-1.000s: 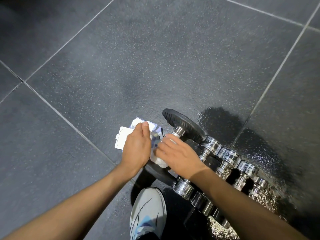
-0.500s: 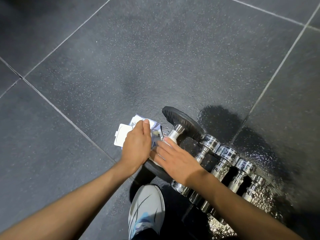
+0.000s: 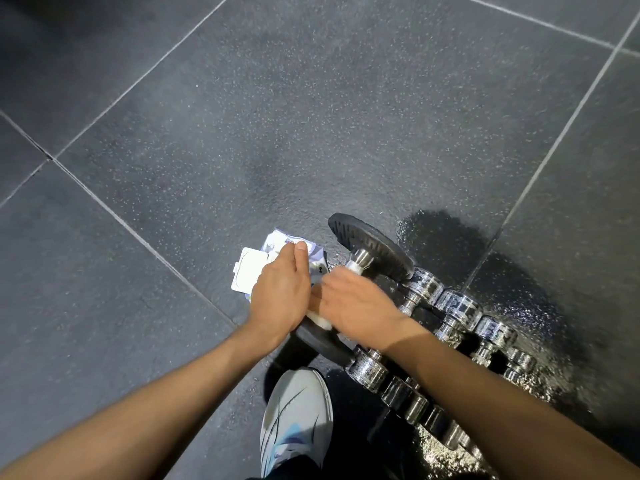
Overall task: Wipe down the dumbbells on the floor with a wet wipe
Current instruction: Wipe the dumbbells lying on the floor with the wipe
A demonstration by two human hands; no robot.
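Seemingly, the wipe pack [image 3: 247, 275] was pinned to the floor [image 3: 311, 116] by the left hand [image 3: 280, 296], fingers straight. A limp wet wipe [image 3: 317, 318] was pressed on the handle of the dumbbell [image 3: 374, 244], judged heavy, by the blurred right hand [image 3: 360, 306]; its curl couldn't be told.

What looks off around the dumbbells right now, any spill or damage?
The floor right of the chrome dumbbells shines dark and glossy, apparently wet, unlike the matte tiles elsewhere. The wipe pack lies with its white lid flipped open. No damage shows.
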